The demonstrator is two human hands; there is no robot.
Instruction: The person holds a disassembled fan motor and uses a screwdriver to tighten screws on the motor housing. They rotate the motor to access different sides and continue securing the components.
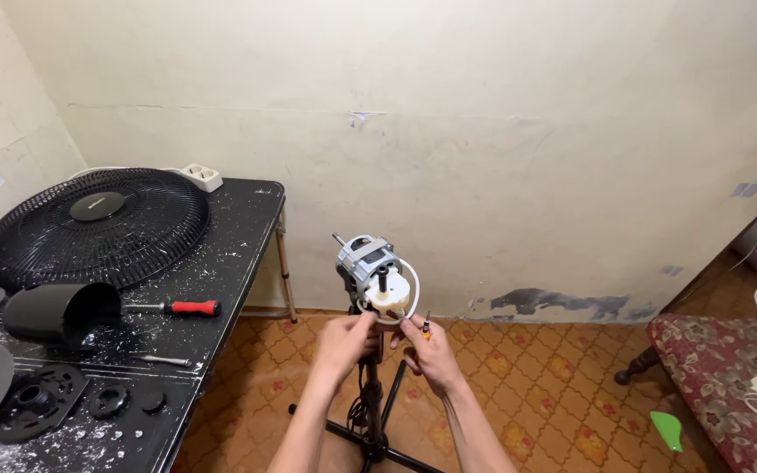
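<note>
A bare fan motor (370, 267) with a metal body and a white plastic gear housing stands on top of a black stand (371, 412) in the middle of the view. A white wire loops around its right side. My left hand (343, 343) pinches the lower edge of the white housing. My right hand (431, 352) touches the housing from the right and holds a small screwdriver (427, 328) with an orange and black handle.
A black paint-spattered table (221, 263) stands at left with a round black fan grille (98, 223), a black motor cover (59, 311), a red-handled screwdriver (177, 308), small black parts and a white power strip (201, 177). A patterned cushioned seat (729, 377) is at right.
</note>
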